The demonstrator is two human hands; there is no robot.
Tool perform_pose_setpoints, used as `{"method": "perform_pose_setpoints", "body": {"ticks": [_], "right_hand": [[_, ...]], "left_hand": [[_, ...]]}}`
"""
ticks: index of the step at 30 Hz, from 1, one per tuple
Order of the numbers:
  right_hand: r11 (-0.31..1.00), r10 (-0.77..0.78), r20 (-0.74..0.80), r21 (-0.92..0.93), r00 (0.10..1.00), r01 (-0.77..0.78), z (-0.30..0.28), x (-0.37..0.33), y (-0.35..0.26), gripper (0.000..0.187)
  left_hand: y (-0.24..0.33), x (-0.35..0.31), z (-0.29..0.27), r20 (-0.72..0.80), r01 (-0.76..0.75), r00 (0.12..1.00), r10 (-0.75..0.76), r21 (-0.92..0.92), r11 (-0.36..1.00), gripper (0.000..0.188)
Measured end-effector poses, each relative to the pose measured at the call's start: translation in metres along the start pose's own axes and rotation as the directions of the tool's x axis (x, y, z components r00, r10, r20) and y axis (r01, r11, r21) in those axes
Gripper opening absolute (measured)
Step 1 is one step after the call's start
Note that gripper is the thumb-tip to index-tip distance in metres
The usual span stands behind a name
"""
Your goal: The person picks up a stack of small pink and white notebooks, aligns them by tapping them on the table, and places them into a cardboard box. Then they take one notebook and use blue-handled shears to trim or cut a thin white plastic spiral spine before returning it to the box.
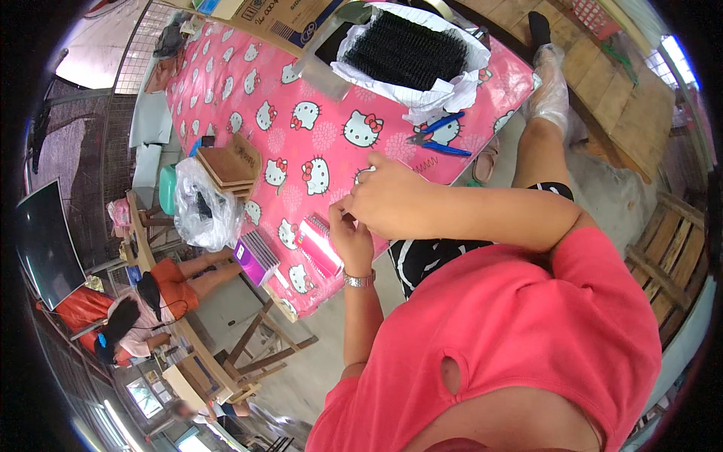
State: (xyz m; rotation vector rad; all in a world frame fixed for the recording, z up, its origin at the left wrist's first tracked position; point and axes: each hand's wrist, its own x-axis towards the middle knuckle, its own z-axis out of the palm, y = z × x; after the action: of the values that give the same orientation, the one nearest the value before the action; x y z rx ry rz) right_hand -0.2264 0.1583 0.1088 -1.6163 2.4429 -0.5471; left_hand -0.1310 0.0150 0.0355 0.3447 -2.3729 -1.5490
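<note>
My left hand [351, 239], with a metal-banded watch [360, 279] on its wrist, is closed beside a shiny pink spiral notebook [319, 245] on the table. Its fingertips meet those of my right hand [385, 197], also closed with bent fingers. What either hand pinches is hidden. A thin wire coil [427, 164] shows just beyond my right hand; whether that hand holds it I cannot tell. Farther off lie blue-handled pliers [440, 137], jaws toward the left. At the far side, a paper-lined tray [452, 94] holds a heap of black spiral coils [405, 51].
A stack of purple spiral notebooks [257, 258] lies at the table's near left edge. Brown boards [230, 164] and a clear plastic bag [205, 207] are on the left. A cardboard box [282, 21] stands at the back. Another person [139, 320] is at a bench farther left.
</note>
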Motion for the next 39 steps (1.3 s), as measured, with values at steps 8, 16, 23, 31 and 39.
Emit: {"method": "perform_pose_setpoints", "body": {"ticks": [8, 16, 23, 31, 39], "right_hand": [[0.997, 0.06, 0.011, 0.045, 0.998, -0.06, 0.009, 0.003, 0.018, 0.013], [0.872, 0.485, -0.333, 0.121, 0.808, -0.474, 0.059, -0.089, 0.101, 0.024], [0.891, 0.399, -0.326, -0.082, 0.857, -0.446, 0.074, -0.1, 0.095, 0.038], [0.815, 0.564, -0.536, 0.483, 0.628, -0.319, 0.072, -0.09, 0.084, 0.021], [0.871, 0.162, -0.457, 0.483, 0.875, 0.091, 0.056, -0.071, 0.008, 0.026]], "left_hand": [[-0.013, -0.002, -0.001, -0.067, 0.083, 0.993, -0.094, -0.158, 0.984, 0.022], [-0.004, -0.012, -0.001, -0.23, 0.009, 0.971, -0.062, -0.223, 0.975, 0.014], [-0.029, -0.018, -0.014, -0.202, 0.096, 0.97, -0.138, -0.204, 0.974, 0.016], [-0.018, -0.02, -0.006, -0.194, 0.028, 0.978, -0.071, -0.217, 0.976, 0.017], [-0.021, -0.023, -0.006, -0.169, 0.054, 0.979, -0.112, -0.314, 0.948, 0.017]]}}
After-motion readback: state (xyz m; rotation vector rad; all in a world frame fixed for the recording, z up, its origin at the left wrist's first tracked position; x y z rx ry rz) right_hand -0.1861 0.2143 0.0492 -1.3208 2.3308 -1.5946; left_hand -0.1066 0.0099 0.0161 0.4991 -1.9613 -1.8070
